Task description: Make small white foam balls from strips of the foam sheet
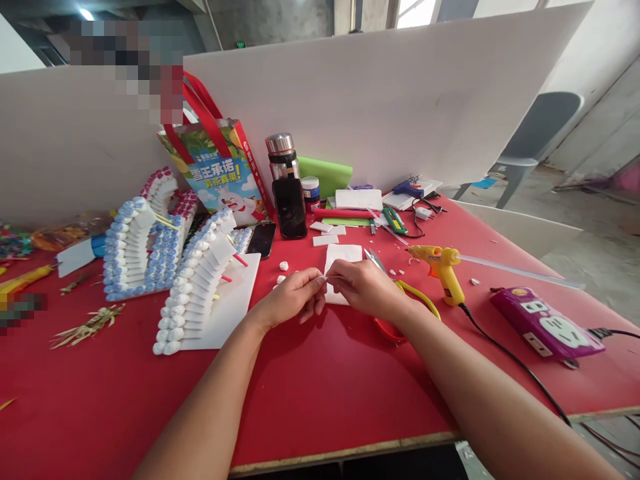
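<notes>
My left hand (294,297) and my right hand (364,285) meet over the red table (320,393), fingertips pinched together on a tiny white foam piece (325,278). Under them lies a white foam sheet (342,257). Scissors with yellow and red handles (400,293) lie just right of my right hand, partly hidden by it. Small white foam balls (283,266) sit near my left hand.
Curved models of white and blue foam pieces (195,293) (140,247) stand at left. A yellow glue gun (440,263) and a purple power strip (545,327) lie at right. A phone (289,208), flask (281,155), printed bag (220,170) and white divider board (400,93) stand behind.
</notes>
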Tool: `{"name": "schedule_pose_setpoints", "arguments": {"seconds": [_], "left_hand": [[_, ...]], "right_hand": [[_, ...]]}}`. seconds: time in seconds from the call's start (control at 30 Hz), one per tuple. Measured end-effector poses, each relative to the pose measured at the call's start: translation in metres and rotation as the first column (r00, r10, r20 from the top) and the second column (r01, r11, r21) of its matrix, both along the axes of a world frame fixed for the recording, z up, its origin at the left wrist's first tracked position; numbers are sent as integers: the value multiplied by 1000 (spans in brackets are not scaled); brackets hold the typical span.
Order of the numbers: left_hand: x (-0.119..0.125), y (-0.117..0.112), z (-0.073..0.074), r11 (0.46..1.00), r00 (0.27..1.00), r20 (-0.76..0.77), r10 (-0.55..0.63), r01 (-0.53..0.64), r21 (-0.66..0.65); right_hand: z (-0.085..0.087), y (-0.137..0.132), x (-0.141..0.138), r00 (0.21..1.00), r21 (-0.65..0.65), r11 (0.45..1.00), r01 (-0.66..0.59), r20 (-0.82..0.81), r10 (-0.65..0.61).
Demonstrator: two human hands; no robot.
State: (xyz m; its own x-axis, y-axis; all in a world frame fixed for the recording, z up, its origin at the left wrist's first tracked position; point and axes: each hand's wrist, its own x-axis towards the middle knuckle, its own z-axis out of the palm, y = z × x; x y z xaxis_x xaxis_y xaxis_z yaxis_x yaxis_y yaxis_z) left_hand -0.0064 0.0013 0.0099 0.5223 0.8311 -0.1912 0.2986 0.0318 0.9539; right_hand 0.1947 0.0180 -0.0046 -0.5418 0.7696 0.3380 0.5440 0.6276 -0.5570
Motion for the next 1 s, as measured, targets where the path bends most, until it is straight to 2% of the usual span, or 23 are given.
{"name": "schedule_pose_setpoints", "arguments": {"seconds": [0.17, 0.23, 0.33, 0.43, 0.47, 0.5, 0.57, 0.63, 0.67, 0.73, 0.8, 0.9, 1.0], "left_hand": [[1, -3, 0, 967, 981, -190, 27, 22, 253], [1, -3, -3, 919, 948, -303, 93, 35, 393], [4, -2, -8, 809, 882, -427, 197, 100, 580], [8, -2, -10, 717, 862, -441, 250, 141, 683], [9, -3, -10, 714, 870, -417, 264, 115, 691], [11, -4, -9, 738, 886, -378, 268, 63, 672], [12, -4, -6, 855, 940, -242, 240, -87, 511], [13, -2, -5, 969, 981, -38, 190, -182, 166], [12, 0, -4, 983, 981, 69, 184, -182, -32], [10, 4, -5, 930, 958, 213, 190, -106, -352], [8, 8, -6, 858, 934, 284, 218, -44, -512], [6, 11, -8, 799, 891, 350, 288, -23, -601], [4, 10, -8, 786, 868, 387, 310, -5, -619]], "right_hand": [[1, -1, 0, 999, -43, 999, 32, -34, -33], [2, -1, -1, 998, -104, 994, 47, -44, -52], [2, 0, -3, 992, -199, 977, 81, -79, -98], [0, 1, -5, 981, -293, 952, 89, -141, -135], [0, 1, -5, 978, -300, 950, 85, -155, -137], [-1, 1, -5, 978, -285, 955, 83, -162, -134], [-2, 1, -4, 981, -197, 977, 81, -157, -113], [-2, 0, -3, 989, -65, 996, 65, -128, -72], [-2, 0, -3, 992, 1, 999, 51, -111, -51], [-2, 0, -2, 996, 107, 994, 20, -84, -11], [-2, 1, -1, 998, 176, 984, -1, -64, 12], [-6, 2, -1, 999, 241, 971, -4, -38, 13], [-9, 4, -2, 999, 258, 966, 13, -54, 1]]}}
